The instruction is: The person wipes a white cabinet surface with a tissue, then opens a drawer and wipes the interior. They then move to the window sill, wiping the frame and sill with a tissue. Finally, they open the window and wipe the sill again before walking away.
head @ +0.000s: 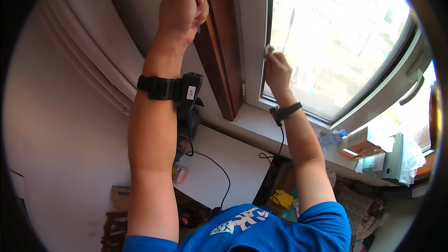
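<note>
My left hand is raised at the top, in front of brown wooden window trim. Its fingers are curled with the thumb pointing up, and a small greyish piece sticks out below them; what it is stays unclear. At the left edge of the window glass, by the white window frame, is my right hand. Between its fingertips is a small whitish thing, too blurred to name. Both forearms wear black straps with devices and cables.
A pink curtain hangs at left. Below me stands a white tabletop crossed by a black cable. On the windowsill are a plastic bottle with a blue cap and a box. A window handle juts out at right.
</note>
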Available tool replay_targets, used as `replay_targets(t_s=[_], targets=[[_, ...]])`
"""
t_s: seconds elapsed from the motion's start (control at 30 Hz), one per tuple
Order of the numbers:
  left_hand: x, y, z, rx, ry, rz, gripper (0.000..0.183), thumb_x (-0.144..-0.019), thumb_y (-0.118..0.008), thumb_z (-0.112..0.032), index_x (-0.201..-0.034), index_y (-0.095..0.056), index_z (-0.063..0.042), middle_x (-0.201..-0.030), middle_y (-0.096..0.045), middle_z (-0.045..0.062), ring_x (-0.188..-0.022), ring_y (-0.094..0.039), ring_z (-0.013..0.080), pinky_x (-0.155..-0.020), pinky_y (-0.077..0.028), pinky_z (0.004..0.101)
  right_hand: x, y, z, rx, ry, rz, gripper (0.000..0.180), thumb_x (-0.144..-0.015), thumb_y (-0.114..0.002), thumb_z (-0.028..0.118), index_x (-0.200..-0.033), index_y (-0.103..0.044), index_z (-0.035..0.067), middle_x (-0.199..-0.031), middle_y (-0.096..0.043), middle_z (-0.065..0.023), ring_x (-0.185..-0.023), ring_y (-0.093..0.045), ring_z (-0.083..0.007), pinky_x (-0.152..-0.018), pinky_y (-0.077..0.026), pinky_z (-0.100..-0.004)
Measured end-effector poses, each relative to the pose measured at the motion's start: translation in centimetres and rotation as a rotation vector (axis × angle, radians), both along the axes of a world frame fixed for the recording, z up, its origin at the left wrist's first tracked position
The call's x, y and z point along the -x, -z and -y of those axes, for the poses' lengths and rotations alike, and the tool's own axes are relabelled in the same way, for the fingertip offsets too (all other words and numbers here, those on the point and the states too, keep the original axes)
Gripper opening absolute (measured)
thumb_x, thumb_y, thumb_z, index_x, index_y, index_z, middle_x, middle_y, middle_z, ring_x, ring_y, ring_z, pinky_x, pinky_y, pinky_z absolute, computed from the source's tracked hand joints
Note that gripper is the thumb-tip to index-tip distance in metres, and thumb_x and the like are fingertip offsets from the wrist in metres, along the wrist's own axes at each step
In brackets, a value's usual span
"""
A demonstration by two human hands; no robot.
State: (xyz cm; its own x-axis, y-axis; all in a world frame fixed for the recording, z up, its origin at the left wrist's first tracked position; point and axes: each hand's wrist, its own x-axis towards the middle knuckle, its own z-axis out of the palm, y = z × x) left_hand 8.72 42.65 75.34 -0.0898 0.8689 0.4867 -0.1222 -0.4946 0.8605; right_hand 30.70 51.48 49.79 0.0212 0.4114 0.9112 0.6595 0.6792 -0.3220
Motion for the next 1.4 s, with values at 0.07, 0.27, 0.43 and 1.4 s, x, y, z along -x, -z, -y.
replay_targets(t_s=[0.07, 0.27, 0.43, 1.4], targets=[[-0.2, -0.3, -0.4, 0.006, -0.01, 0.013, 0.059, -0.107, -0.058, -0.043, -0.057, -0.041, -0.018, -0.045, -0.036, -0.003, -0.034, -0.03, 0.012, -0.037, -0.023, 0.0307, -0.6, 4.4, 0.0, 0.143, 0.044, 0.081, 0.009, -0.092, -0.065, 0.004, -0.095, -0.072, 0.006, -0.089, -0.067, -0.011, -0.075, -0.07, -0.0319, -0.063, -0.056, -0.0414], [-0.6, -0.2, -0.3, 0.019, -0.043, -0.022, 0.054, -0.104, -0.064, -0.039, -0.06, -0.043, -0.015, -0.047, -0.03, -0.003, -0.036, -0.026, 0.0088, -0.038, -0.018, 0.0274, -4.9, 17.4, 3.9, 0.698, -0.083, 0.405, 0.015, -0.09, -0.066, 0.016, -0.091, -0.079, 0.008, -0.087, -0.071, -0.0163, -0.081, -0.069, -0.0388, -0.072, -0.056, -0.0479], [-0.9, -0.3, 0.4, -0.01, -0.028, -0.041, 0.056, -0.103, -0.066, -0.041, -0.059, -0.042, -0.015, -0.046, -0.031, -0.003, -0.036, -0.027, 0.0094, -0.038, -0.018, 0.027, -6.1, 16.1, 11.2, 1.187, -0.375, -0.501, 0.023, -0.094, -0.066, 0.011, -0.109, -0.077, -0.001, -0.083, -0.073, -0.0049, -0.066, -0.064, -0.0091, -0.056, -0.053, -0.0261], [-6.3, 41.4, 12.5, 1.055, 0.371, -0.373, 0.053, -0.104, -0.06, -0.05, -0.067, -0.049, -0.014, -0.051, -0.039, -0.006, -0.038, -0.03, 0.0074, -0.038, -0.019, 0.0273, -20.6, 16.6, 14.5, 0.533, 0.598, -0.211, 0.02, -0.092, -0.066, 0.019, -0.104, -0.078, 0.009, -0.095, -0.073, -0.0201, -0.091, -0.07, -0.0382, -0.08, -0.056, -0.0456]])
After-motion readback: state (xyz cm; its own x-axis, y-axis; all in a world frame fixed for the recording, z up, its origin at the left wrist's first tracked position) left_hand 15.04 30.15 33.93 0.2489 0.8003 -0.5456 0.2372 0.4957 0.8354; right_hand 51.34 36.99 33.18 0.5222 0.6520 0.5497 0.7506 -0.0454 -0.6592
